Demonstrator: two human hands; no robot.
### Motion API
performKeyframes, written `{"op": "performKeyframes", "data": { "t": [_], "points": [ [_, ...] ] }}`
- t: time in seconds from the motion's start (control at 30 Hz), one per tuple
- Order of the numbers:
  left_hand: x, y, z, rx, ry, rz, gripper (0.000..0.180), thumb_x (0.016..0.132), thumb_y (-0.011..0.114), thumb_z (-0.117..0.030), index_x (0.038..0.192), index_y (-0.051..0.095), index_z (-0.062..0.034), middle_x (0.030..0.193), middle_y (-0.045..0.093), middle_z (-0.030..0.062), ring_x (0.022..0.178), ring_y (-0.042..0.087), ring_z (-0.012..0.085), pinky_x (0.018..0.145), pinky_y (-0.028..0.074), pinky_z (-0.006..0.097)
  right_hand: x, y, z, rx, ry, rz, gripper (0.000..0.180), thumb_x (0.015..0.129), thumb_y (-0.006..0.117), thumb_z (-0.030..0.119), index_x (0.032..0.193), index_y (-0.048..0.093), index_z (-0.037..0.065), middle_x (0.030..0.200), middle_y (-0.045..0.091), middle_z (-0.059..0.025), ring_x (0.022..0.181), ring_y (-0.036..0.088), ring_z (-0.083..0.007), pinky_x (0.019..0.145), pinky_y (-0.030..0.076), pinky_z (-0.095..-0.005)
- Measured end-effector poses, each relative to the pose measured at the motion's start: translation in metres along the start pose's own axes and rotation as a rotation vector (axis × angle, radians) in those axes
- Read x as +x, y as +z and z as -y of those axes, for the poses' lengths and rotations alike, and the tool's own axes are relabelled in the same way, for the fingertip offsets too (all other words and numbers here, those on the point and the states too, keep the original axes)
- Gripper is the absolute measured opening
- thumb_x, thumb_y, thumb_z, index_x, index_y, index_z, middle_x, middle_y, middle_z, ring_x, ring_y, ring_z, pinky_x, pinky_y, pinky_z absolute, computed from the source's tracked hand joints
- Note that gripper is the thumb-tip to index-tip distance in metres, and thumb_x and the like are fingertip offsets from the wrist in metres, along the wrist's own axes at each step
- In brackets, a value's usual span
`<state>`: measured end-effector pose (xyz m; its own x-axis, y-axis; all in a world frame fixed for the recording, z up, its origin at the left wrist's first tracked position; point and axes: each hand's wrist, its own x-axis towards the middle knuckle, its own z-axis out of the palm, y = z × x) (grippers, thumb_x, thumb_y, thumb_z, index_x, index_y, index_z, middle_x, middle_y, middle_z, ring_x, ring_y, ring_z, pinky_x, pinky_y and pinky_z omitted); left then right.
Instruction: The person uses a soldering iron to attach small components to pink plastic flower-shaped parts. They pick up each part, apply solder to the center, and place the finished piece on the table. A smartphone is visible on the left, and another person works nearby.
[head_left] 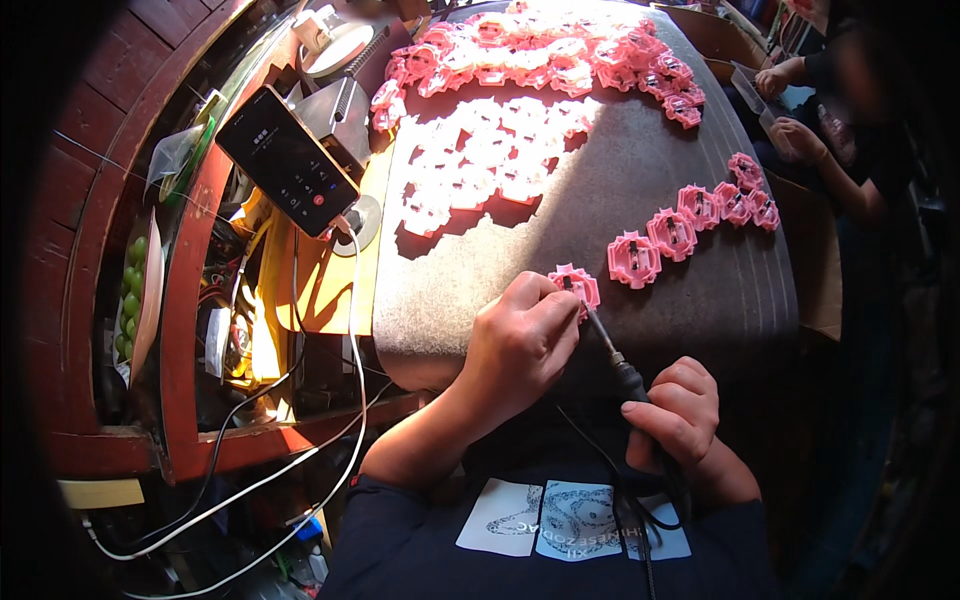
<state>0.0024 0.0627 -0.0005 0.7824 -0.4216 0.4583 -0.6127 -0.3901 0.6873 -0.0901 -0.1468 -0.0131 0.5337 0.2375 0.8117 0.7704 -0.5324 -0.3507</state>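
Note:
My left hand [525, 335] is closed in a pinch, its fingertips over the near-left side of a pink plastic part [580, 282] with a small black piece at its middle. Whatever is between those fingers is hidden. In my right hand [677, 415] is a soldering iron [630, 382], gripped by its dark handle. Its metal shaft points up and left, and the tip reaches the same pink part, close to my left fingertips. Just to the right, a short curved row of similar pink parts [635, 260] lies on the grey work surface [480, 270].
More pink parts lie in a sunlit group [485, 155] and a heaped band [540, 50] along the far side. A lit phone [288, 160] leans at left, its white cable [358, 330] hanging near my left arm. Another person's hands [797, 140] show at far right.

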Motion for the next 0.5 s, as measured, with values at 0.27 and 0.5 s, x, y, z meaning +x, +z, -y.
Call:
{"op": "performKeyframes", "data": {
  "t": [0.27, 0.5],
  "points": [
    [0.0001, -0.0002, -0.0001, -0.003, 0.002, -0.004, 0.016, 0.089, 0.078, 0.002, 0.104, 0.076, -0.0027, 0.097, 0.067, 0.0122, 0.077, 0.072, 0.0251, 0.067, 0.059, 0.035, 0.0016, 0.0007, -0.0007, 0.006, -0.009, 0.0, 0.02, 0.083, 0.07, 0.01, 0.102, 0.071, 0.007, 0.066, 0.049, 0.0003, 0.056, 0.049, -0.0176, 0.053, 0.036, -0.0319],
    [0.0, -0.0017, -0.002, 0.008, 0.015, -0.007, 0.018, 0.088, 0.078, 0.002, 0.105, 0.076, -0.0031, 0.099, 0.068, 0.0124, 0.082, 0.072, 0.0273, 0.07, 0.059, 0.036, 0.0014, -0.0005, -0.0001, 0.006, -0.012, -0.023, 0.019, 0.086, 0.071, 0.012, 0.104, 0.071, 0.006, 0.066, 0.05, 0.0001, 0.056, 0.049, -0.0179, 0.053, 0.035, -0.0327]
  ]
}}
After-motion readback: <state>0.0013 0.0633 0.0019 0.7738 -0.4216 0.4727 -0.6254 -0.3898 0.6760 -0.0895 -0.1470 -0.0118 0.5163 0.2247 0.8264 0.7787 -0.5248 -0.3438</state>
